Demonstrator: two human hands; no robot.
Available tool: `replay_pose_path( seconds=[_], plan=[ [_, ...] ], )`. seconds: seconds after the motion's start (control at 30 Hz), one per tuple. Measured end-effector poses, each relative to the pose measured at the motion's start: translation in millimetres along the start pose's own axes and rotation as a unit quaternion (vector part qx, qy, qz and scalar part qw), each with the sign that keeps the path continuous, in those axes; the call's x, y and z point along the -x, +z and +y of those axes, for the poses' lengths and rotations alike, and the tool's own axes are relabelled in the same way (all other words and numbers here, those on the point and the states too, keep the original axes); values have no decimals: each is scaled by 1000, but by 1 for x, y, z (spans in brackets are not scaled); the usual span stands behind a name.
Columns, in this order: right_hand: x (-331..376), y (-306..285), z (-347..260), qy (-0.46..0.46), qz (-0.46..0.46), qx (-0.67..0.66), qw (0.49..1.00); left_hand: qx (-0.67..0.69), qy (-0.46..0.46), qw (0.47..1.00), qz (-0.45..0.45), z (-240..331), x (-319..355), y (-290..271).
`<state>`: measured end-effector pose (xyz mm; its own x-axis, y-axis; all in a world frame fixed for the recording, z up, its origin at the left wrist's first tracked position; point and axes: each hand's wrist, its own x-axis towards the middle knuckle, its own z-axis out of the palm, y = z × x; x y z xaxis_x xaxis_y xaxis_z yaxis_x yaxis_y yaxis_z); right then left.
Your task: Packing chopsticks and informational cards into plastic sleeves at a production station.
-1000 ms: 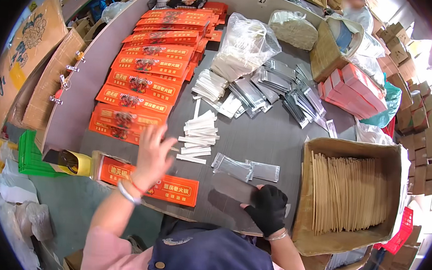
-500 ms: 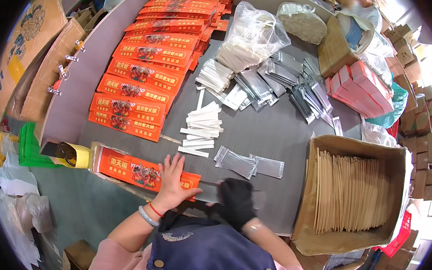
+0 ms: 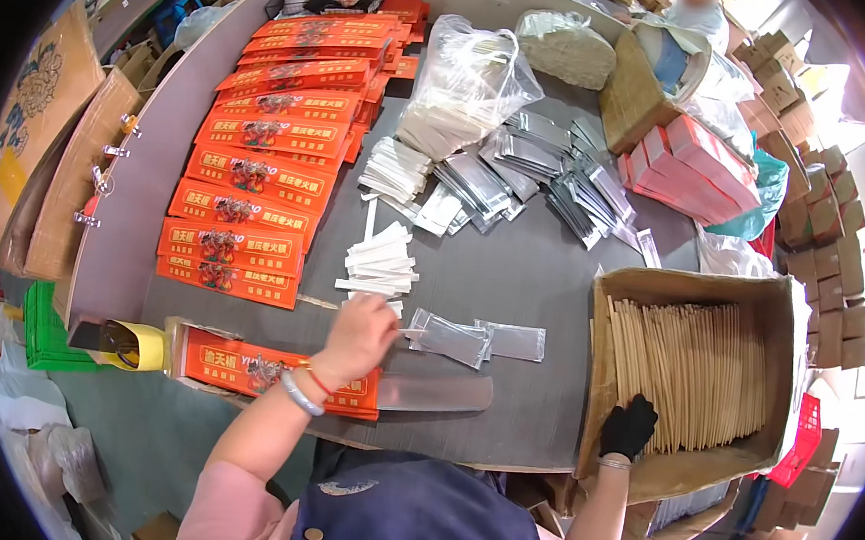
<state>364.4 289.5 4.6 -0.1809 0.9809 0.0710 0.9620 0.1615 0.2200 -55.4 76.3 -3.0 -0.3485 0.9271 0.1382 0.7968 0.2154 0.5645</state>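
Observation:
My bare left hand (image 3: pixel 360 337) has its fingers drawn together at the lower end of a pile of small white paper packets (image 3: pixel 381 256). A thin pale piece shows by its fingertips, too small to name. Beneath that wrist a stack of red printed sleeves (image 3: pixel 230 363) lies in a low cardboard holder (image 3: pixel 179 351), and a clear plastic strip (image 3: pixel 434 393) sticks out to its right. My black-gloved right hand (image 3: pixel 629 427) touches the near left ends of wooden chopsticks (image 3: pixel 692 363) in a cardboard box (image 3: pixel 704 477). Its fingers are too dark to make out.
Fanned red sleeves (image 3: pixel 249 172) cover the table's left side. Clear flat packets (image 3: pixel 448 338) lie mid-table, with more silvery packets (image 3: pixel 520 171) behind. A plastic bag (image 3: pixel 471 82) and pink bundles (image 3: pixel 695 168) stand at the back. A yellow-rimmed cup (image 3: pixel 146 347) sits by the holder.
My right hand has left the clear strip and moved right into the chopstick box. My left hand has lifted off the red sleeves and moved up to the white packets, its fingers closing.

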Motion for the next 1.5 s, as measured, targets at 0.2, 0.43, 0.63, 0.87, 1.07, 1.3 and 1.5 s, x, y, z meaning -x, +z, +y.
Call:
replay_pose_path(
  seconds=[0.2,0.43,0.63,0.87,1.07,1.3,1.5],
  plan=[
    [2,-13,-23,4,-5,45,999,-30,62,997,-30,31,-28,29],
    [7,-15,-10,-32,144,-278,949,142,-52,981,-122,42,-26,2],
    [29,-65,-84,-311,-83,-383,866,15,-7,990,-140,59,33,-4],
    [39,-47,-126,-486,-128,-279,818,-16,-13,998,-61,46,77,-23],
    [47,-32,-173,-465,-72,-439,766,-44,-4,998,-51,62,63,-16],
    [104,-53,-225,-399,-159,-621,656,-27,45,998,-16,52,54,11],
    [69,-74,-193,-472,2,-287,834,-115,122,956,-241,61,33,-28]
  ],
)
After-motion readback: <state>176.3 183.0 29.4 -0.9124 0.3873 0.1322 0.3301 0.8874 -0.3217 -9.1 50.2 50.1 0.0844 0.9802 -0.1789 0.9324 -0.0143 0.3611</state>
